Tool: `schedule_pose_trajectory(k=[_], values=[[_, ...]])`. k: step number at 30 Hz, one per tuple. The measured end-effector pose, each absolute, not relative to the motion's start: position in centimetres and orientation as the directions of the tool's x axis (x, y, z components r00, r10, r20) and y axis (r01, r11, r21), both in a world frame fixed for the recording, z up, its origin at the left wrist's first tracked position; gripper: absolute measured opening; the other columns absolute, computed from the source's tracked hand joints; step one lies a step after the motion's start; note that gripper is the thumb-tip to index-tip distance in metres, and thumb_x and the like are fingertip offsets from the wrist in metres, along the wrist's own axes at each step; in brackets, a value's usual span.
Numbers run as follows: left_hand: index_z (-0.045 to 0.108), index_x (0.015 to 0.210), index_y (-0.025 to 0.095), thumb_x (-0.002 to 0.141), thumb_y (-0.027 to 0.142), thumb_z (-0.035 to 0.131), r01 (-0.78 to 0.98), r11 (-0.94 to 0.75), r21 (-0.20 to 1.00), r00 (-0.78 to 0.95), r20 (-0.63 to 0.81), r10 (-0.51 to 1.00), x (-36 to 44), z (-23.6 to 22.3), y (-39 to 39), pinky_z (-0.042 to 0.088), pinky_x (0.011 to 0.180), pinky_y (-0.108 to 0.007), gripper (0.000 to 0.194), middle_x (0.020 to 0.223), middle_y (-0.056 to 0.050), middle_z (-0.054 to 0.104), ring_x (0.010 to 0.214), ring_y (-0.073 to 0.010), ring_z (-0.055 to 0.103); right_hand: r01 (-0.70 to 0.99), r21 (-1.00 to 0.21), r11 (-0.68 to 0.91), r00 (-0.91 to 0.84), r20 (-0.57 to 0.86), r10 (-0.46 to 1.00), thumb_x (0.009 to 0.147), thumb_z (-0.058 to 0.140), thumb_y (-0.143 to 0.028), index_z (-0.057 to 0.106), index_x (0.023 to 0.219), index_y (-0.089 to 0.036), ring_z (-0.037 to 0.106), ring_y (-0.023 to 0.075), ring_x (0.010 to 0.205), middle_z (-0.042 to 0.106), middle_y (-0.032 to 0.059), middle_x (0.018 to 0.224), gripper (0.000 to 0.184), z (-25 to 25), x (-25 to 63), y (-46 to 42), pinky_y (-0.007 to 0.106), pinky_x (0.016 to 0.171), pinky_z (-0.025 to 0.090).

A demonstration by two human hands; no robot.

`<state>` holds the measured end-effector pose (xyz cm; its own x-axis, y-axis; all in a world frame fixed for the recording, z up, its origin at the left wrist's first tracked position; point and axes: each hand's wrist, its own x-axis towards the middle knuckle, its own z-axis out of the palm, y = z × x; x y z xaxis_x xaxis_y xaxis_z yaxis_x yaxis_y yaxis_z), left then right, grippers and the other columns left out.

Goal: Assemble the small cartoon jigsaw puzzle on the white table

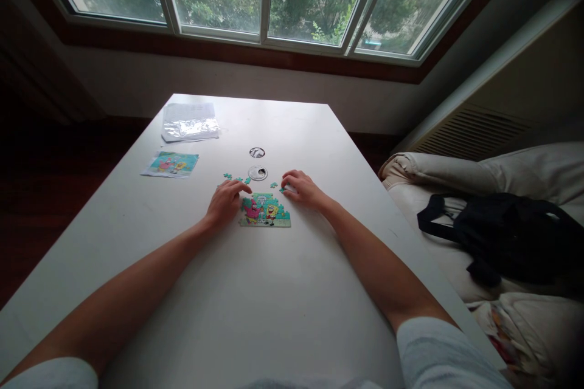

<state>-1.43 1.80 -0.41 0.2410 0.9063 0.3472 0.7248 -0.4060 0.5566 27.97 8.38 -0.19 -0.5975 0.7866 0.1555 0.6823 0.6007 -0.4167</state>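
A partly assembled jigsaw puzzle lies on the white table, showing a pink, a pale green and a yellow cartoon figure on teal. Its upper edge is jagged. My left hand rests at its upper left, index finger stretched out near the top edge. Right of the puzzle, my right hand has its fingertips bent together on a small teal puzzle piece, partly hidden by them. One loose piece lies just left of those fingers. Several more loose teal pieces lie beyond my left hand.
A small picture sheet with the same cartoon lies at the left, below papers with a clear plastic bag. Two round marks or openings sit mid-table. A sofa with a dark bag stands right; windows are ahead.
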Motion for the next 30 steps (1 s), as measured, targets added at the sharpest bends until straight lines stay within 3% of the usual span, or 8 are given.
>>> schedule_pose_trajectory(k=[8, 16, 19, 26, 30], values=[[0.073, 0.091, 0.023, 0.086, 0.007, 0.047, 0.726, -0.405, 0.556, 0.26, 0.323, 0.91, -1.2, -0.3, 1.8, 0.045, 0.09, -0.036, 0.031, 0.098, -0.003, 0.074, 0.099, -0.0224, 0.061, 0.684, -0.418, 0.598, -0.588, 0.169, 0.791, 0.089, 0.068, -0.026, 0.066, 0.098, -0.023, 0.053, 0.0282, 0.118, 0.06, 0.0091, 0.127, 0.01, -0.6, 28.1, 8.6, 0.047, 0.103, 0.044], [0.075, 0.097, 0.025, 0.088, 0.009, 0.053, 0.629, -0.658, 0.414, 0.599, 0.282, 0.75, -0.6, 0.5, 0.8, 0.043, 0.094, -0.038, 0.028, 0.104, -0.004, 0.072, 0.1, -0.0225, 0.06, 0.635, -0.457, 0.623, -0.522, 0.34, 0.782, 0.09, 0.066, -0.023, 0.068, 0.095, -0.025, 0.056, 0.0261, 0.11, 0.064, 0.0072, 0.114, 0.006, -1.8, 27.9, 8.6, 0.044, 0.099, 0.045], [0.075, 0.102, 0.026, 0.092, 0.014, 0.055, 0.592, -0.703, 0.394, 0.647, 0.289, 0.706, -0.5, 0.6, 0.7, 0.044, 0.095, -0.038, 0.026, 0.107, -0.005, 0.071, 0.102, -0.0229, 0.059, 0.619, -0.465, 0.632, -0.517, 0.365, 0.775, 0.091, 0.066, -0.023, 0.069, 0.096, -0.025, 0.056, 0.026, 0.109, 0.065, 0.007, 0.112, 0.006, -2.1, 27.9, 8.6, 0.044, 0.099, 0.046], [0.074, 0.107, 0.027, 0.098, 0.02, 0.053, 0.544, -0.728, 0.417, 0.637, 0.36, 0.681, -0.3, 0.7, 0.6, 0.045, 0.098, -0.038, 0.024, 0.113, -0.005, 0.072, 0.106, -0.0219, 0.06, 0.588, -0.506, 0.632, -0.451, 0.443, 0.775, 0.09, 0.064, -0.021, 0.068, 0.1, -0.025, 0.057, 0.0253, 0.107, 0.065, 0.0069, 0.11, 0.011, -2.4, 28.0, 8.8, 0.042, 0.093, 0.049], [0.074, 0.1, 0.024, 0.098, 0.015, 0.046, 0.652, -0.586, 0.481, 0.39, 0.45, 0.804, -1.3, 0.6, 1.4, 0.045, 0.098, -0.039, 0.029, 0.109, -0.004, 0.074, 0.104, -0.0219, 0.061, 0.581, -0.556, 0.595, -0.372, 0.469, 0.801, 0.092, 0.06, -0.021, 0.067, 0.094, -0.024, 0.058, 0.0235, 0.099, 0.064, 0.0064, 0.102, 0.008, -2.4, 28.3, 9.0, 0.036, 0.08, 0.051]])
